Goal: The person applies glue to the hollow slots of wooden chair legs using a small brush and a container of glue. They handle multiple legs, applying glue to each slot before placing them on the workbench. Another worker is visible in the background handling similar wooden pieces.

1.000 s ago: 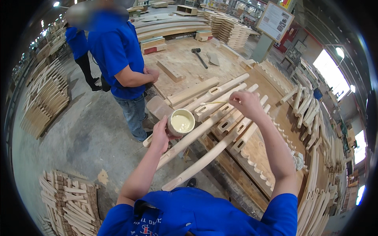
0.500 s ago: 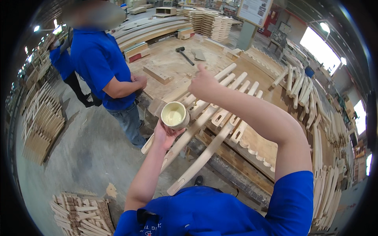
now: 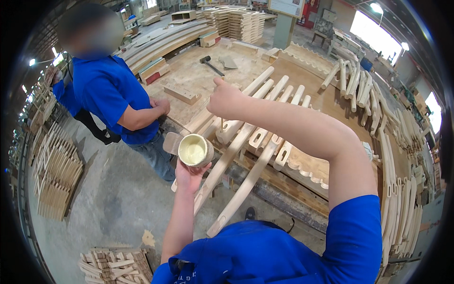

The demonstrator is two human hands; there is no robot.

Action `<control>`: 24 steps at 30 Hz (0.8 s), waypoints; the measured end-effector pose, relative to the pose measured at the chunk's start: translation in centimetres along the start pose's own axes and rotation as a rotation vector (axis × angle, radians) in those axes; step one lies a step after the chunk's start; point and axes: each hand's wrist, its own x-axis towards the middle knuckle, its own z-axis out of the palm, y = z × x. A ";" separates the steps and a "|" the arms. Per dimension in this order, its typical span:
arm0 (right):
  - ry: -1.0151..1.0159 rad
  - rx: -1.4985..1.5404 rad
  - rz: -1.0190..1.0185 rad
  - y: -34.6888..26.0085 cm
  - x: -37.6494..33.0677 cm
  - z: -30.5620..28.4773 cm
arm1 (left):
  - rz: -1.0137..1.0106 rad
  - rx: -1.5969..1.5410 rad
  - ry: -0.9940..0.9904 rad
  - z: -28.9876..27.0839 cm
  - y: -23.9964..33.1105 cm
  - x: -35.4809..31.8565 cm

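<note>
Left hand (image 3: 188, 174): is gripping a round cup of pale glue (image 3: 194, 150) from below, fingers wrapped around its base; the cup is at centre left, held off the near edge of the table (image 3: 198, 78).
Cup orientation: is tilting so that its open mouth faces up and toward the camera; its axis is leaning slightly to the left.
Right hand (image 3: 226, 98): is hovering raised over the table, fingers curled into a loose fist; whether anything is inside the fist cannot be told.
Curved wooden legs (image 3: 246, 142): are lying side by side on the table, long axes running from near left to far right, near ends overhanging the table edge just beside the cup.
Hammer (image 3: 210, 64): is lying on the far part of the table.
Second person (image 3: 113, 94): is standing at the left, forearms touching the table edge.
Stacked wooden parts (image 3: 56, 170): are sitting on the floor, far left.
</note>
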 end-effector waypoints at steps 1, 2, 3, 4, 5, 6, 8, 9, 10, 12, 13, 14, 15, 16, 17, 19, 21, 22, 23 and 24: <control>0.026 0.014 0.012 0.1 0.0 -0.2 | 0.023 0.013 0.009 -0.4 0.2 -0.5; 0.053 0.029 0.024 0.1 -0.1 -0.3 | 0.041 0.001 0.048 -0.7 0.3 -0.9; 0.039 0.008 0.024 0.0 -0.2 -0.3 | 0.051 0.007 0.076 -0.9 0.3 -1.4; 0.026 -0.012 0.024 -0.2 -0.4 -0.3 | 0.061 0.014 0.105 -1.0 0.3 -1.9; 0.013 -0.032 0.024 -0.4 -0.5 -0.3 | 0.071 0.021 0.135 -1.2 0.3 -2.4; 0.021 -0.030 0.020 -0.4 -0.5 0.1 | 0.068 0.027 0.121 -1.2 0.4 -2.6; 0.037 -0.025 0.013 -0.3 -0.6 0.9 | 0.062 0.039 0.094 -1.3 0.4 -3.0; 0.030 0.018 0.016 -0.2 -0.6 0.8 | 0.067 0.048 0.101 -1.3 0.5 -3.2; 0.021 0.061 0.020 -0.1 -0.6 0.6 | 0.071 0.057 0.107 -1.2 0.5 -3.3; -0.015 0.115 0.028 0.1 -0.5 0.4 | 0.076 0.071 0.101 -1.3 0.6 -3.4; -0.042 0.125 0.033 0.2 -0.5 0.4 | 0.077 0.076 0.090 -1.4 0.6 -3.4; -0.070 0.135 0.038 0.2 -0.5 0.3 | 0.078 0.081 0.078 -1.4 0.6 -3.5; -0.023 0.113 0.048 0.2 -0.5 0.5 | 0.071 0.089 0.079 -1.4 0.5 -3.5; 0.023 0.090 0.058 0.2 -0.7 0.7 | 0.064 0.096 0.080 -1.3 0.5 -3.5; 0.070 0.068 0.068 0.2 -0.8 0.9 | 0.056 0.103 0.081 -1.2 0.5 -3.5; 0.167 -0.035 0.099 0.3 -1.3 1.5 | 0.049 0.105 0.102 -0.6 0.3 -3.6; 0.220 -0.093 0.126 0.3 -1.7 1.9 | 0.050 0.117 0.122 -0.3 0.2 -3.8; 0.225 -0.100 0.137 0.2 -1.9 1.9 | 0.053 0.128 0.132 -0.3 0.2 -3.9; 0.230 -0.107 0.148 0.2 -2.1 1.9 | 0.057 0.139 0.142 -0.2 0.2 -4.0; 0.212 -0.087 0.156 0.3 -2.3 2.2 | 0.055 0.144 0.136 -0.2 0.1 -4.1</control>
